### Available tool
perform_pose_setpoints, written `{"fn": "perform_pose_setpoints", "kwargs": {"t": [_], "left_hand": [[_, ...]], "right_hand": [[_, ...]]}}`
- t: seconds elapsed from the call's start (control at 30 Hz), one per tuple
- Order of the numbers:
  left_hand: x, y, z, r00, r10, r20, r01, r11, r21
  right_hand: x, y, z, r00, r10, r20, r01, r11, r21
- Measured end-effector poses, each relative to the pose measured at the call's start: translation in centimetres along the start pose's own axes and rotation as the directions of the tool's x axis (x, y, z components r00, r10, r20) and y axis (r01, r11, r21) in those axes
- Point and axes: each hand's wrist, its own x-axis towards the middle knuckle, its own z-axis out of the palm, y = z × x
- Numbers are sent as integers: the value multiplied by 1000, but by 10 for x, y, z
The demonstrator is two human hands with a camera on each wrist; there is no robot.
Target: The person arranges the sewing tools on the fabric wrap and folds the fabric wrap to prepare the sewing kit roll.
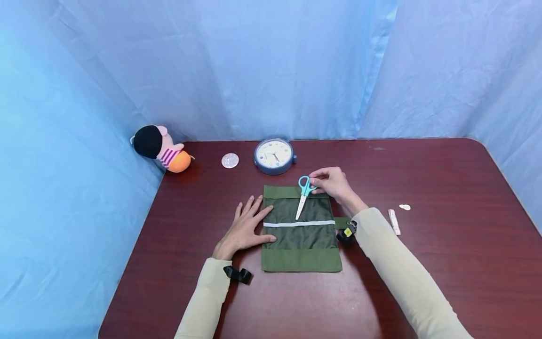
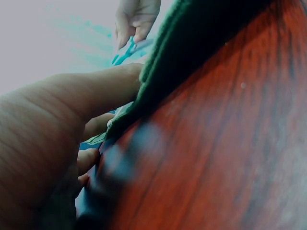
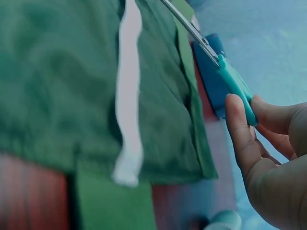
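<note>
My right hand (image 1: 334, 184) pinches a pair of scissors (image 1: 303, 193) by one turquoise handle loop. The closed blades point down toward me, over the upper half of a green fabric pouch (image 1: 301, 260). In the right wrist view, thumb and fingertips grip the end of the scissors' handle (image 3: 235, 85). The pouch lies unfolded, with a white strip (image 1: 298, 224) across its middle and a green strap (image 1: 341, 222) at its right side. My left hand (image 1: 245, 228) rests at the pouch's left edge, fingers spread. The left wrist view shows its thumb against the raised fabric edge (image 2: 152, 67).
A blue round clock (image 1: 274, 156) lies behind the pouch, with a shiny pale disc (image 1: 230, 160) left of it. A plush toy (image 1: 161, 148) is at the far left corner. To the right are a narrow white packet (image 1: 394, 222) and a small white piece (image 1: 404, 207). Blue curtains surround the table.
</note>
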Motion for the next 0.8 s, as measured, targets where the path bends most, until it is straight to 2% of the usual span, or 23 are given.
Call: {"fn": "perform_pose_setpoints", "kwargs": {"t": [0.4,0.63,0.8], "left_hand": [[3,2,1,1000,-12,-1,12,1000,0],[3,2,0,1000,-16,14,16,1000,-5],[2,1,0,1000,-17,22,17,1000,-7]], "right_hand": [[8,1,27,999,-28,-17,28,1000,-4],[9,0,40,998,-25,54,28,998,-58],[8,-2,45,994,-33,103,50,984,-169]]}}
